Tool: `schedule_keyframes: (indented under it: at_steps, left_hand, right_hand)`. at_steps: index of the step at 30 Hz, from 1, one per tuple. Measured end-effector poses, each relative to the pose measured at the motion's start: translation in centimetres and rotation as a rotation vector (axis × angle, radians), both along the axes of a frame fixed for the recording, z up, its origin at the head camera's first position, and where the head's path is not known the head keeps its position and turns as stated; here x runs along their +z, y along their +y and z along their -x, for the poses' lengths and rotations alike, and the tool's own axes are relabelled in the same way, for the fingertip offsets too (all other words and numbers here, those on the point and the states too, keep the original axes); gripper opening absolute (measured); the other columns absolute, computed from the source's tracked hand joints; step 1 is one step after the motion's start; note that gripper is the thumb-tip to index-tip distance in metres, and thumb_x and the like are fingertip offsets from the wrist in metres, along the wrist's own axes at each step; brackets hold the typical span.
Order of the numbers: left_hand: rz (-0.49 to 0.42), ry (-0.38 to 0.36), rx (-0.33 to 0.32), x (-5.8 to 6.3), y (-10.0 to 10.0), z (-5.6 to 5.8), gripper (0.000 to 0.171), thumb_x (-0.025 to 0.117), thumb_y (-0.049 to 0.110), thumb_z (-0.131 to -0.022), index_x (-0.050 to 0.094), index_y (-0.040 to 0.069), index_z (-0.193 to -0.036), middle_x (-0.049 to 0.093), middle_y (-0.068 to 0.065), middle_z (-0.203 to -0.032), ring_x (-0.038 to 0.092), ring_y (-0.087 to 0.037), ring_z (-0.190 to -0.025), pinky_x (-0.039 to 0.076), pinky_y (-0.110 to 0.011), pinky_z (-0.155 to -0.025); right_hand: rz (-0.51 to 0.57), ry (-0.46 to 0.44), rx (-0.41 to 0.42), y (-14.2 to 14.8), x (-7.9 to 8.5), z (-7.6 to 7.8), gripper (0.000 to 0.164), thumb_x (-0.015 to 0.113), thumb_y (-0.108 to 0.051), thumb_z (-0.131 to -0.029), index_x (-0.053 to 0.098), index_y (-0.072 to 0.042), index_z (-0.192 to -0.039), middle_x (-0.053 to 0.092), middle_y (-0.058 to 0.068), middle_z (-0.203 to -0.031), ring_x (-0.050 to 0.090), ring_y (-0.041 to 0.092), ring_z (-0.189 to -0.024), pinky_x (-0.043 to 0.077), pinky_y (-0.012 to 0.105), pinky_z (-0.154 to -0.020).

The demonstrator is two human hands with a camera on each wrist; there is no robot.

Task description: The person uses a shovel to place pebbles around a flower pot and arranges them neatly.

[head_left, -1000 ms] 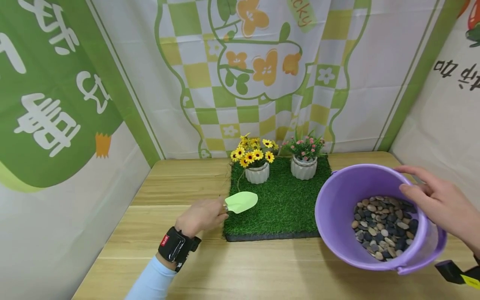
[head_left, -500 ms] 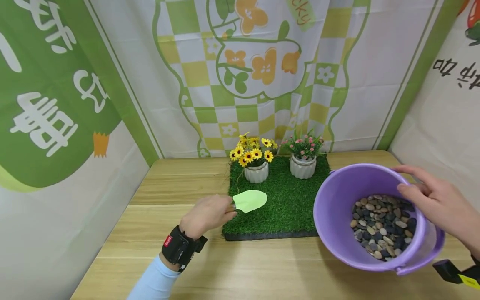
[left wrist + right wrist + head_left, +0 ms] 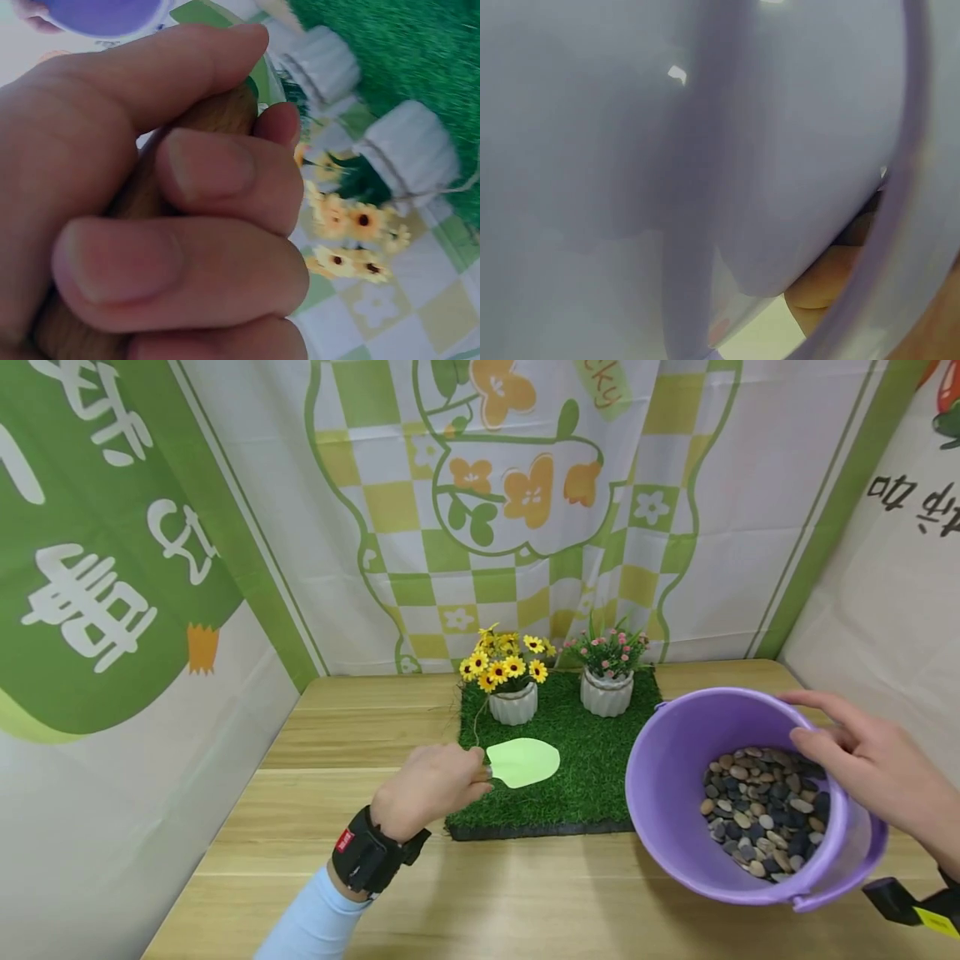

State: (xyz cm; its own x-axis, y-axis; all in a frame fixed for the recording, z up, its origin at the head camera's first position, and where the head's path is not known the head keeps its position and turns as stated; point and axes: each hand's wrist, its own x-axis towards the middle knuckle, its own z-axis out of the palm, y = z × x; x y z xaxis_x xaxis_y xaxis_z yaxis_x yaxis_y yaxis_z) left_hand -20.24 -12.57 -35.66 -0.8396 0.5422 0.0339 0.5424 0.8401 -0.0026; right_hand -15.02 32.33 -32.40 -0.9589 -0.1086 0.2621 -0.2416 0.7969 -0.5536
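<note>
My left hand (image 3: 431,787) grips a garden trowel by its wooden handle (image 3: 229,109), fingers wrapped round it in the left wrist view. The trowel's pale green blade (image 3: 525,762) points right, above the artificial turf mat (image 3: 577,785). On the right, my right hand (image 3: 877,760) holds the rim of a purple bucket (image 3: 667,793), thumb inside. The bucket tilts toward me and contains grey, black and tan pebbles (image 3: 765,814). Its outer wall (image 3: 592,150) fills most of the right wrist view, with some fingers (image 3: 821,285) showing beside it.
On the mat's back part stand two white pots, one with yellow flowers (image 3: 513,703), the other with pink flowers (image 3: 606,695). A printed curtain (image 3: 517,585) hangs behind the wooden table (image 3: 360,718), and cloth panels flank both sides.
My left hand has moved right with the trowel, bringing its blade further over the mat toward the bucket. The right hand keeps its hold on the bucket, which stays almost in place.
</note>
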Motion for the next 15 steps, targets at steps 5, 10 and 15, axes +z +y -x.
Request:
schedule_keyframes:
  at_steps: [5,10,15]
  left_hand:
    - [0.027,-0.004,-0.06,1.1,1.1,-0.7,0.029,0.069,0.041,-0.09,0.059,0.015,-0.082,0.049,0.005,-0.06,0.049,-0.009,-0.051,0.037,-0.025,-0.045]
    - [0.015,-0.026,-0.123,1.6,1.8,-1.0,0.03,0.071,0.045,-0.086,0.059,0.018,-0.077,0.047,0.007,-0.059,0.047,-0.007,-0.049,0.035,-0.023,-0.044]
    - [-0.002,-0.043,-0.165,2.0,2.4,-1.4,0.027,0.073,0.043,-0.084,0.061,0.021,-0.075,0.039,0.01,-0.06,0.042,-0.004,-0.048,0.028,-0.02,-0.044]
  right_hand:
    - [0.005,0.001,0.002,0.1,0.0,0.0,0.049,0.053,-0.019,-0.1,0.041,-0.013,-0.147,0.073,0.005,-0.075,0.06,-0.002,-0.06,0.05,0.026,-0.051]
    - [0.019,-0.014,0.003,0.2,-0.1,-0.1,0.051,0.054,-0.019,-0.1,0.04,-0.018,-0.148,0.074,0.007,-0.077,0.061,-0.002,-0.06,0.051,0.026,-0.05]
    - [0.008,-0.013,-0.001,0.2,-0.2,-0.2,0.053,0.056,-0.02,-0.099,0.04,-0.022,-0.15,0.074,0.013,-0.08,0.061,-0.003,-0.06,0.052,0.026,-0.049]
